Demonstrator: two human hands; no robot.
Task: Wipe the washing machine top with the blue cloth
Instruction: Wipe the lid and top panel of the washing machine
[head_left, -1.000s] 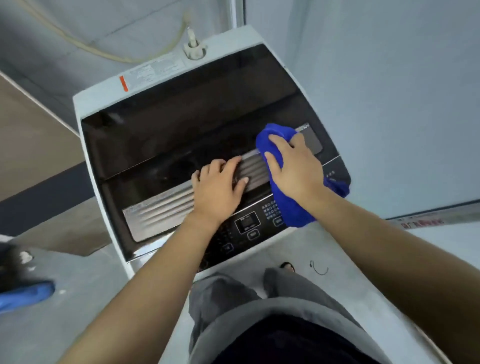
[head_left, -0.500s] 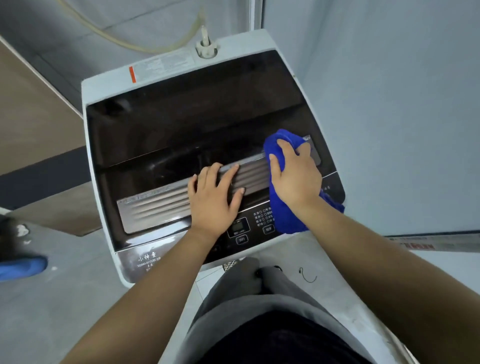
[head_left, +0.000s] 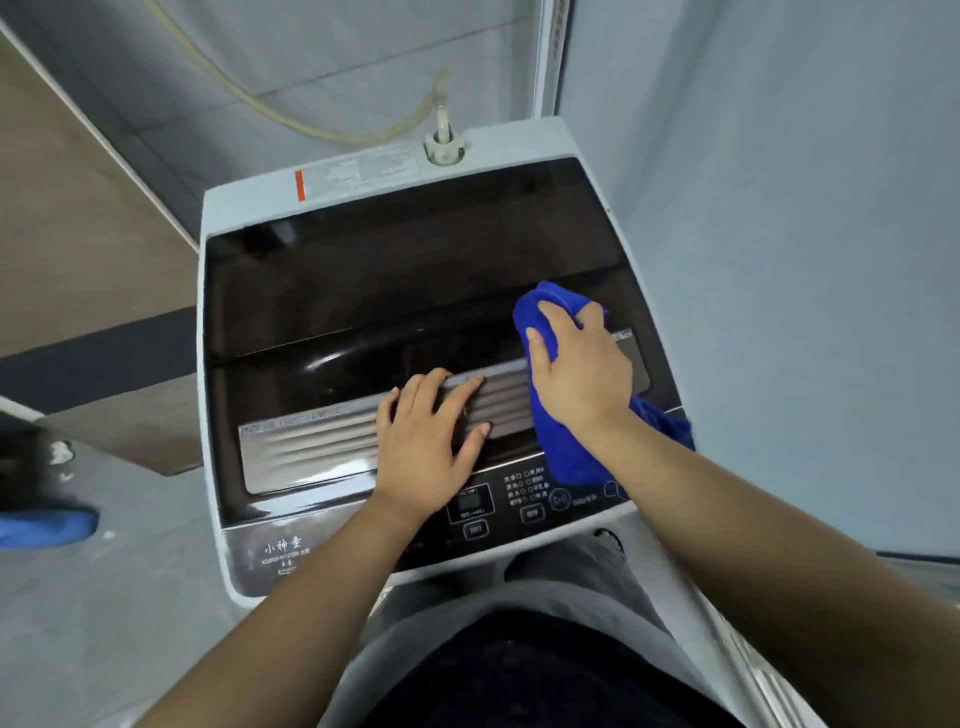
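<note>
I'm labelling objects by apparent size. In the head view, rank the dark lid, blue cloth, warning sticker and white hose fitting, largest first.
1. dark lid
2. blue cloth, partly hidden under the right hand
3. warning sticker
4. white hose fitting

You are wearing pale grey trousers (head_left: 524, 597), a black top (head_left: 545, 675) covering the waist, both forearms (head_left: 311, 597) showing bare.

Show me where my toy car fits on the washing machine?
The dark lid is mostly bare from the hose fitting at the back down to the ribbed silver strip. That strip is free left of the left hand. Front right is crowded: the right hand grips the blue cloth.
</note>
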